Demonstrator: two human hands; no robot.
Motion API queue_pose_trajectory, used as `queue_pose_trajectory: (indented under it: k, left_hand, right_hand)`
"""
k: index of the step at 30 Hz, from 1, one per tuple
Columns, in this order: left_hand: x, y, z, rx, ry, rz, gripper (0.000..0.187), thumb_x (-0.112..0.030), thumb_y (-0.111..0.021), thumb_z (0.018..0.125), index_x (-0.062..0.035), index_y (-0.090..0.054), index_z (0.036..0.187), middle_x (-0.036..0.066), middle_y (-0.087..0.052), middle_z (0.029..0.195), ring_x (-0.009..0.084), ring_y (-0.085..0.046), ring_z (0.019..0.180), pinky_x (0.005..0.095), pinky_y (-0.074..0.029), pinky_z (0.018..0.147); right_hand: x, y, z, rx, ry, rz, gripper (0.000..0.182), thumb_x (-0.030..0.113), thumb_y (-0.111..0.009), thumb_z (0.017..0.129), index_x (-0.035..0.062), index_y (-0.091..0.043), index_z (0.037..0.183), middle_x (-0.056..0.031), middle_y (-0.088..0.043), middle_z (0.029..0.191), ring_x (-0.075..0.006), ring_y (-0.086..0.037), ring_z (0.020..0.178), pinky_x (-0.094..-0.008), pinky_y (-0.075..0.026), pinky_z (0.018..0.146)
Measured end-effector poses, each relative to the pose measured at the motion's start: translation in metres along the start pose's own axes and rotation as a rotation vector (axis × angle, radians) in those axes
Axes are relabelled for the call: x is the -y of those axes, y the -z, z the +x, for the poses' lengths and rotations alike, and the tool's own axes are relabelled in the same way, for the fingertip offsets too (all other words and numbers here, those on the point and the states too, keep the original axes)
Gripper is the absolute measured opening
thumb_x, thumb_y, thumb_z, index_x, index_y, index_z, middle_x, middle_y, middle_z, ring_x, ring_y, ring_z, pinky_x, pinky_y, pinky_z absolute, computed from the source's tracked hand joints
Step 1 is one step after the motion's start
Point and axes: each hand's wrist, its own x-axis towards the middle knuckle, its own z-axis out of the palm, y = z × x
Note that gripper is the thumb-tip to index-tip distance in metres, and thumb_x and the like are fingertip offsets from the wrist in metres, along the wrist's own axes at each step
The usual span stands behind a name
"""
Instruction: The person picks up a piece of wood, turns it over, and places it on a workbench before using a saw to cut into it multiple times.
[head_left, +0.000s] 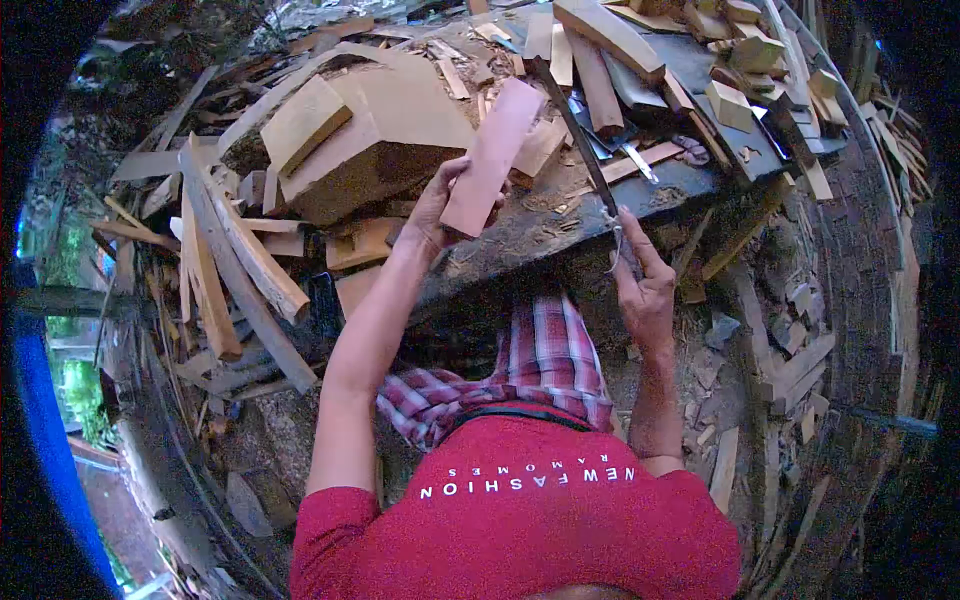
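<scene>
My left hand (446, 205) is closed around a flat, pinkish-brown wood block (493, 160), held tilted above the workbench with its broad face up. In my right hand (645, 280) is a long, narrow, dark-bladed tool (580, 135), gripped at its near end. Its blade slants up and to the left, its far end just right of the block's top. Blade and block appear apart. The fingers hide most of the tool's handle, so its exact kind cannot be made out.
Beneath both hands lies a dark, shaving-strewn workbench (530, 243). A large angular wood block (390, 130) stands at its left. Long curved wood strips (250, 255) lean further left. Cut wood pieces (735, 105) pile up at the right. Scraps cover the ground.
</scene>
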Motion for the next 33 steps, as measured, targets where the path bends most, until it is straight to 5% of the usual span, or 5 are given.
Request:
queue_pose_trajectory:
  k: [7,10,13,21,33]
  left_hand:
    - [-0.001,0.000,0.001,0.069,0.038,-0.084,0.062,-0.047,-0.063,0.083,0.0020,-0.051,0.119,0.012,-0.064,0.097,0.0203,-0.065,0.075,0.0322,-0.057,0.063]
    - [-0.001,0.002,0.002,-0.234,0.071,0.260,0.056,-0.041,-0.067,0.083,0.0004,-0.052,0.118,0.007,-0.064,0.088,0.0153,-0.064,0.076,0.0295,-0.056,0.067]
    - [-0.007,-0.001,0.009,-0.084,0.041,0.552,0.054,-0.036,-0.071,0.081,-0.0009,-0.052,0.118,0.007,-0.064,0.095,0.0155,-0.065,0.081,0.0301,-0.055,0.070]
    - [-0.025,-0.010,0.028,0.014,0.159,0.551,0.062,-0.024,-0.062,0.091,-0.0061,-0.034,0.143,0.009,-0.061,0.113,0.0171,-0.065,0.089,0.0292,-0.054,0.078]
    - [-0.039,-0.002,0.036,-0.005,0.148,0.890,0.056,-0.026,-0.053,0.097,-0.0080,-0.032,0.146,0.004,-0.052,0.133,0.0111,-0.055,0.111,0.0260,-0.045,0.095]
  right_hand:
    - [-0.002,0.002,-0.004,-0.001,-0.035,-0.001,0.052,-0.008,-0.050,0.085,0.0022,-0.047,0.136,-0.0105,-0.056,0.132,-0.0127,-0.051,0.117,-0.0242,-0.040,0.095]
    - [0.000,0.000,-0.005,0.007,-0.113,0.006,0.052,-0.008,-0.050,0.085,0.0037,-0.048,0.136,-0.0101,-0.057,0.130,-0.0114,-0.052,0.115,-0.0237,-0.040,0.094]
    - [-0.009,-0.001,0.000,0.033,-0.099,0.007,0.051,-0.008,-0.050,0.085,0.0036,-0.049,0.135,-0.0105,-0.059,0.128,-0.0128,-0.054,0.113,-0.0240,-0.042,0.093]
    - [-0.030,-0.011,0.026,0.047,0.071,-0.353,0.053,0.008,-0.055,0.085,0.0281,-0.051,0.134,-0.0228,-0.061,0.078,-0.0395,-0.061,0.069,-0.0458,-0.047,0.062]
    - [-0.043,-0.023,0.041,0.046,0.104,-0.396,0.053,0.011,-0.056,0.085,0.0283,-0.050,0.135,-0.0208,-0.065,0.086,-0.0392,-0.063,0.075,-0.0481,-0.048,0.065]
